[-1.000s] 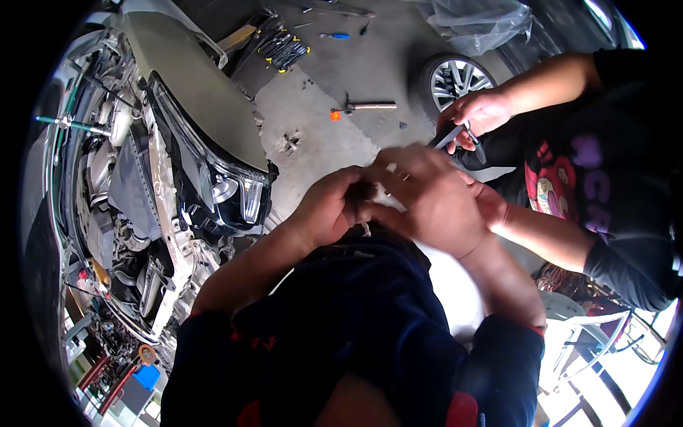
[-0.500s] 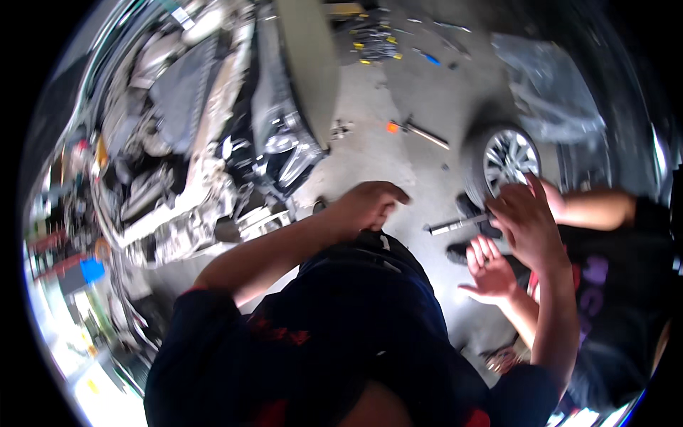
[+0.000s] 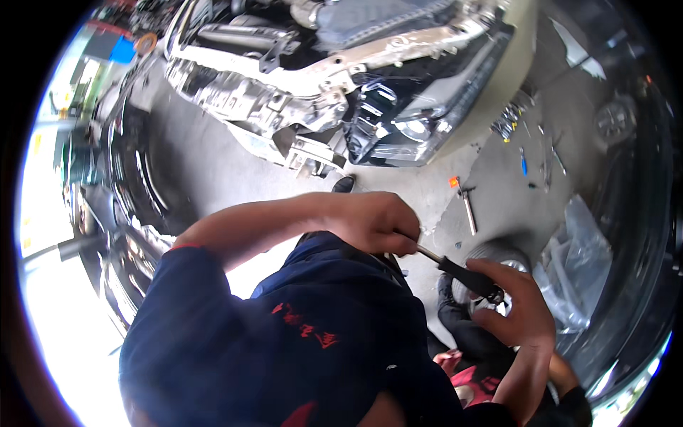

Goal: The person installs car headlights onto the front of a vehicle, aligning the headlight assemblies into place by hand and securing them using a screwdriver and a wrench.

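Observation:
A ratchet-like tool with a black grip (image 3: 459,270) lies diagonally between my hands. My left hand (image 3: 377,220) is closed round its thin metal shaft, hiding that end. My right hand (image 3: 523,302) curls its thumb and fingers round the grip near the shiny round head (image 3: 496,295). Just above my left hand is the front of an opened car, with a stripped metal frame (image 3: 320,82) and a dark headlamp (image 3: 398,117).
On the floor lie a long-handled tool (image 3: 469,210), an orange block (image 3: 454,181), several hand tools (image 3: 523,160), plastic sheeting (image 3: 576,263) and a wheel (image 3: 498,252). A co-worker's hand (image 3: 448,359) and dark-clothed leg show low right. A black bumper-like part (image 3: 135,171) is at left.
My view has turned rightward. The tool, earlier by the co-worker's hands, is now in both of mine. The co-worker has dropped toward the bottom of the view.

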The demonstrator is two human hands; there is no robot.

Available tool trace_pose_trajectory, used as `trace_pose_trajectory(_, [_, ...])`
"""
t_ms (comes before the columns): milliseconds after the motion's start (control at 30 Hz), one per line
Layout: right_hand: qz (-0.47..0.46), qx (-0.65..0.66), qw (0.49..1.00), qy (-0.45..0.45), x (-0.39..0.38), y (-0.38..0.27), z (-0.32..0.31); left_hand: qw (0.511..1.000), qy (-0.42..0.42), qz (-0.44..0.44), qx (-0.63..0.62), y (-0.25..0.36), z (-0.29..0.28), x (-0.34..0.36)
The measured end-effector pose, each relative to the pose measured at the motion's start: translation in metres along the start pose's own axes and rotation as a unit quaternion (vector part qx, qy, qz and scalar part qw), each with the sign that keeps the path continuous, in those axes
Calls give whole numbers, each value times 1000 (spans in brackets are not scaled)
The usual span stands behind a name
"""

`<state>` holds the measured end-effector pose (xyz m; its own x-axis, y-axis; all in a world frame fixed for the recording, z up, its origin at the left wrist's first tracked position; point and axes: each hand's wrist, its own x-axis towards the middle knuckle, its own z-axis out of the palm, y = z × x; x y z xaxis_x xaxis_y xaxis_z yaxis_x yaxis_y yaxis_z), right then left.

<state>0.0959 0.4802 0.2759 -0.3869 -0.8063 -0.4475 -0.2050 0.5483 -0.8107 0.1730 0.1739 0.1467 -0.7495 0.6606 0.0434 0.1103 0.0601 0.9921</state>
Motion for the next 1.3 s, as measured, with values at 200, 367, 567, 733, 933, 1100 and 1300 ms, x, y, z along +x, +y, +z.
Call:
trace_pose_trajectory(200, [-90,340,936,-16,70,-21,13,969,110,-27,-221,-3,-40,-75])
trace_pose_trajectory(367, [-26,395,918,-18,140,-55,20,957,142,-33,-251,-36,-75,-112])
trace_pose_trajectory(567, [18,436,898,-49,191,-91,20,937,67,4,-343,-75,-126,-132])
trace_pose_trajectory(733, [146,257,951,91,231,-124,19,922,36,-53,-382,-80,-164,-130])
trace_pose_trajectory(933, [34,135,956,258,240,-123,-16,723,331,-67,-603,-125,-180,-132])
trace_pose_trajectory(1100, [27,169,951,257,264,-102,-33,660,352,12,-664,-120,-182,-123])
trace_pose_trajectory(1300, [-39,145,972,181,288,-82,-47,634,330,61,-697,-115,-178,-117])
